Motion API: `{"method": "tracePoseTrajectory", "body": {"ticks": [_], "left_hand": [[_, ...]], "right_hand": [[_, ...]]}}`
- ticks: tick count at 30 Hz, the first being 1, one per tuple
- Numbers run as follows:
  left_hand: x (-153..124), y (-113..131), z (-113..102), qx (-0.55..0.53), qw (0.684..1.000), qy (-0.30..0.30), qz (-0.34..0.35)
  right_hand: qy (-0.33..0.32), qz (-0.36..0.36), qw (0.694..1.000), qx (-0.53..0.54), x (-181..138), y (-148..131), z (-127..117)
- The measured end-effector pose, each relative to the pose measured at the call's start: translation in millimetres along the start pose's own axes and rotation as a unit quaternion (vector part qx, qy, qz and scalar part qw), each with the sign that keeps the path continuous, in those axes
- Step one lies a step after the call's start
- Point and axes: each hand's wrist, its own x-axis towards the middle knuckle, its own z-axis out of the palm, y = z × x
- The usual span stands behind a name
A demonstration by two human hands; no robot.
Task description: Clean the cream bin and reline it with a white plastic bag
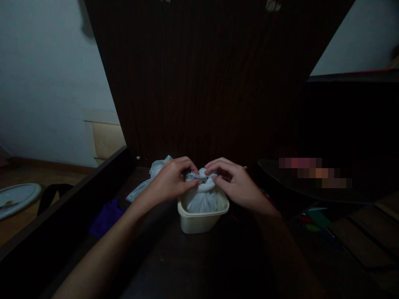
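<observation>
A thin white plastic bag (pixel 202 201) stands partly inside a cream plastic container (pixel 199 224) on the dark surface in front of me. Its top is gathered and twisted into what looks like a knot or loop. My left hand (pixel 177 178) pinches the left side of the gathered top between thumb and fingers. From the other side, my right hand (pixel 232 178) grips the right part of it, fingertips curled inward. The two hands are close together, just above the container's rim. What the bag contains is hidden.
Behind my left hand lies another crumpled white plastic bag (pixel 156 170). A purple cloth-like item (pixel 107 218) rests at the left, beside a raised dark side board (pixel 68 199). A tall dark wooden panel (pixel 199 83) rises behind. Small coloured items (pixel 316 220) lie in shadow at right.
</observation>
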Motion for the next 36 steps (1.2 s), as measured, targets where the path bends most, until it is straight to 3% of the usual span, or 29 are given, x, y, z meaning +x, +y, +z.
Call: {"method": "tracePoseTrajectory", "body": {"ticks": [4, 18, 36], "left_hand": [[0, -1, -2, -0.008, 1.000, -0.008, -0.007], [1, -14, 0, -0.130, 0.989, 0.030, -0.056], [5, -20, 7, -0.200, 0.967, 0.112, -0.107]], "right_hand": [[-0.008, 0.000, 1.000, -0.019, 0, 1, 0], [-0.032, 0.097, 0.993, -0.058, -1, 8, 0], [-0.049, 0.052, 0.992, -0.103, 0, 8, 1]]}}
